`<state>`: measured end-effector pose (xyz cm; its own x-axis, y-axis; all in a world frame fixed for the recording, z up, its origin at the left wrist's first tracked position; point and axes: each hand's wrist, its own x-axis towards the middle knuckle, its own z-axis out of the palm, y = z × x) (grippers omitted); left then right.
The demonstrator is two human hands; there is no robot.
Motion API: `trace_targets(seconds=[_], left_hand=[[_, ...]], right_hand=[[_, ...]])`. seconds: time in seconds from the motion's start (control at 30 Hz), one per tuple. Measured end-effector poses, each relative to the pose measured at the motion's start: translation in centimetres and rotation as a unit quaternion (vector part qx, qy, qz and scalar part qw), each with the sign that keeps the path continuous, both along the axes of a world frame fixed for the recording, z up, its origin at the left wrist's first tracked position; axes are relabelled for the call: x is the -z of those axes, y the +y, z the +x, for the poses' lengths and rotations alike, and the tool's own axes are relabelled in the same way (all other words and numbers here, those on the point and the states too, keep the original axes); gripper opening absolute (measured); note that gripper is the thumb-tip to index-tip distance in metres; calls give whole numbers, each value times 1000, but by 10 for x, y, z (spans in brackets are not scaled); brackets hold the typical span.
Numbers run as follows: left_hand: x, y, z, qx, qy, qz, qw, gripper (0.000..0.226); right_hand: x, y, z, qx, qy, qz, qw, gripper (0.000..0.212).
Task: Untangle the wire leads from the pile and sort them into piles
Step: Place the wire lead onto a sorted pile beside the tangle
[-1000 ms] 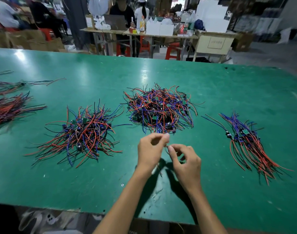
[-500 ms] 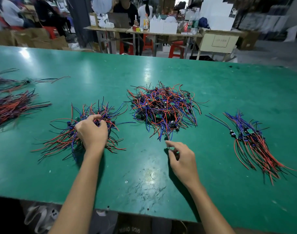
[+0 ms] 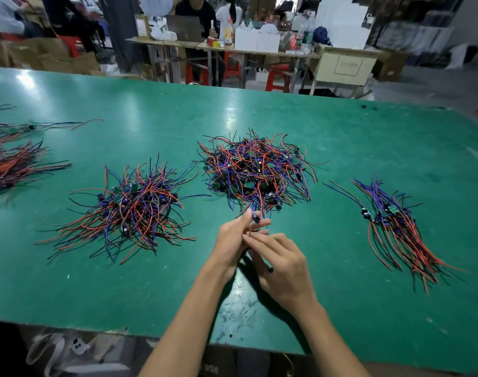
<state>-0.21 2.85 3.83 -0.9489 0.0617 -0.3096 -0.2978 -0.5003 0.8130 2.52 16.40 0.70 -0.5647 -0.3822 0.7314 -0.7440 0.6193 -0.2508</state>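
Observation:
A tangled pile (image 3: 255,170) of red, blue and black wire leads with small green boards lies at the table's middle. Just below it my left hand (image 3: 232,242) and my right hand (image 3: 281,263) meet, and between their fingertips they pinch one wire lead (image 3: 256,219) with a small black part at its top. A looser pile (image 3: 131,210) lies to the left. A combed-out pile (image 3: 395,229) lies to the right, its leads running down and right.
The green table (image 3: 341,148) carries further straightened bundles (image 3: 12,167) at its far left edge. Its near edge runs below my forearms. Beyond the table stand work benches, red stools, boxes and seated people.
My left hand left the left pile and came back to the middle, where it meets my right hand. Both now pinch a lead just below the middle pile.

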Motion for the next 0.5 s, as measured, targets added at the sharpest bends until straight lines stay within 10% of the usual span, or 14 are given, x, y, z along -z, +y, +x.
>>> trace_targets(seconds=[0.33,0.5], left_hand=[[13,-13,9,-26,64,-3,998,39],[13,-11,13,-21,80,-59,995,46]], right_hand=[[-8,7,4,54,-167,-198,964,31],[-7,17,-6,-44,-410,-337,846,40]])
